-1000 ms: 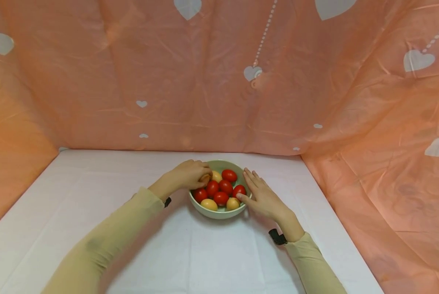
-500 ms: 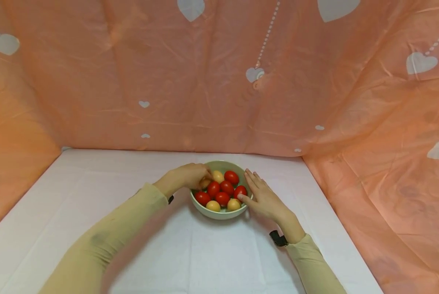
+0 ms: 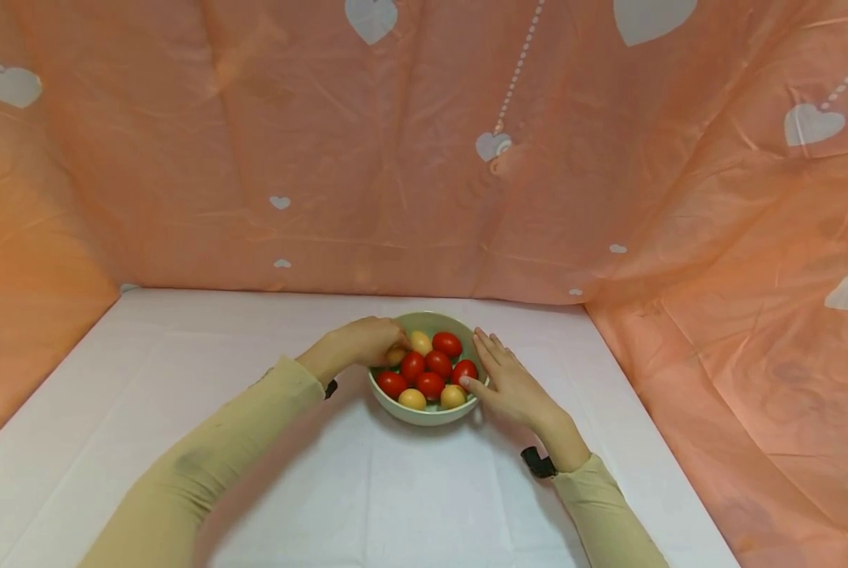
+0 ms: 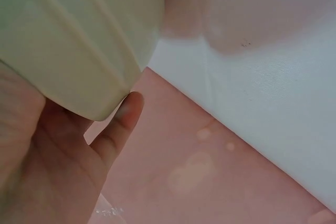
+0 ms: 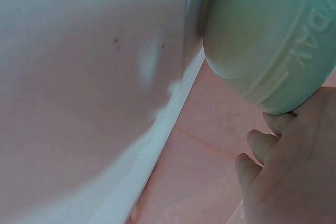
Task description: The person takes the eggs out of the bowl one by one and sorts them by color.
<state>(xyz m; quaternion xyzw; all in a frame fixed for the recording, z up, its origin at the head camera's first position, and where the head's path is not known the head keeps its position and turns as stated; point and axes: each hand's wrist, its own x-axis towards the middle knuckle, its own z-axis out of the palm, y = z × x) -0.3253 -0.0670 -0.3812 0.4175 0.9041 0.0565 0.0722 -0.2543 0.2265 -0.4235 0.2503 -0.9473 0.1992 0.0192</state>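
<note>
A pale green bowl [image 3: 424, 420] stands on the white table, holding several red egg-shaped pieces [image 3: 438, 363] and several yellow ones. My left hand [image 3: 360, 343] reaches over its left rim, fingers curled around a darker yellow egg-shaped piece [image 3: 396, 356] that they partly cover. In the left wrist view, one finger [image 4: 128, 111] shows just past the rim; the other fingertips are hidden by the bowl. My right hand [image 3: 512, 386] rests on the right rim with straight fingers, its thumb over the inside near a red piece [image 3: 464, 371]. Raised letters mark the bowl's side in the right wrist view.
The white tablecloth [image 3: 424, 497] spreads around the bowl. An orange-pink curtain [image 3: 395, 197] with printed hearts hangs along the back, and more of it lines both sides. Black wrist straps [image 3: 537, 462] sit below the sleeves.
My left hand has lowered the darker yellow piece into the bowl. Nearby red and yellow pieces at the front left have shifted slightly. My right hand stays at the rim.
</note>
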